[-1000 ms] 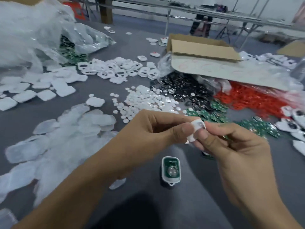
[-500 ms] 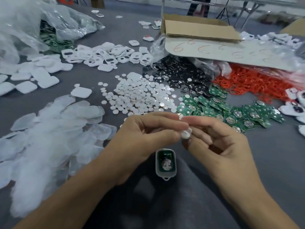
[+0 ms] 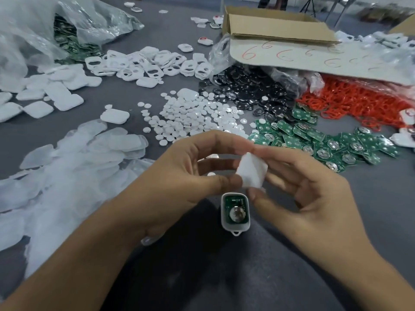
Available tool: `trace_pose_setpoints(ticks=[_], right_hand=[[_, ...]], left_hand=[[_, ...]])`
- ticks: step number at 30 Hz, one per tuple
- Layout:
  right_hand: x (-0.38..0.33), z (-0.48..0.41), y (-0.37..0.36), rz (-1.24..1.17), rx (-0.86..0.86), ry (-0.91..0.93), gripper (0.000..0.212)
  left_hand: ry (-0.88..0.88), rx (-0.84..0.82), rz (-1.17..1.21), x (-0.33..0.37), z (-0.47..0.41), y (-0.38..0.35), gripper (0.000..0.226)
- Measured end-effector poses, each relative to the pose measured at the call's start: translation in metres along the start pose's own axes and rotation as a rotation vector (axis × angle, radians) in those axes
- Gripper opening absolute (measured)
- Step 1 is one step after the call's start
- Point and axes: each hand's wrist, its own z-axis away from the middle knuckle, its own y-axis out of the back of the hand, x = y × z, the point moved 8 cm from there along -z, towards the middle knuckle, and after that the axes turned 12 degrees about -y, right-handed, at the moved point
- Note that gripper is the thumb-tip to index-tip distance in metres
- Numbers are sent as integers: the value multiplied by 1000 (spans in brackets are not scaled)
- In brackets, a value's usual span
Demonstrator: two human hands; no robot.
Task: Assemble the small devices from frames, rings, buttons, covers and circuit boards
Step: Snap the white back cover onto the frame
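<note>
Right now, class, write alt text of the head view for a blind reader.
A left hand and a right hand pinch a white cover above an open device. Piles of buttons, frames, boards and red rings lie on the grey table.

A cover (image 3: 251, 172) sits pinched between the left hand (image 3: 179, 176) and right hand (image 3: 314, 198). A device (image 3: 235, 212) lies just under them, with buttons (image 3: 190, 117) and boards (image 3: 325, 142) beyond.

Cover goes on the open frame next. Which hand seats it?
Right, probably. The right hand holds the white cover close over the open frame; the left hand pinches only its edge.
</note>
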Motion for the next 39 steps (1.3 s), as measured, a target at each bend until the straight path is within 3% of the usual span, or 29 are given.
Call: trace_pose_setpoints(ticks=[4, 10, 15, 19, 26, 39], right_hand=[[-7, 0, 1, 267, 97, 67, 49], [-12, 0, 6, 401, 95, 84, 53], [-6, 1, 8, 342, 2, -21, 62], [-12, 5, -4, 523, -124, 9, 60], [-14, 8, -17, 645, -214, 89, 37], [-14, 10, -25, 710, -270, 100, 29]], left_hand=[[-3, 18, -19, -2, 0, -1, 42], [29, -2, -143, -1, 1, 1, 48], [29, -203, -632, 2, 6, 7, 96], [75, -324, -721, -9, 10, -4, 109], [74, -309, -692, -11, 9, -1, 115], [132, -273, -556, -17, 11, 2, 104]])
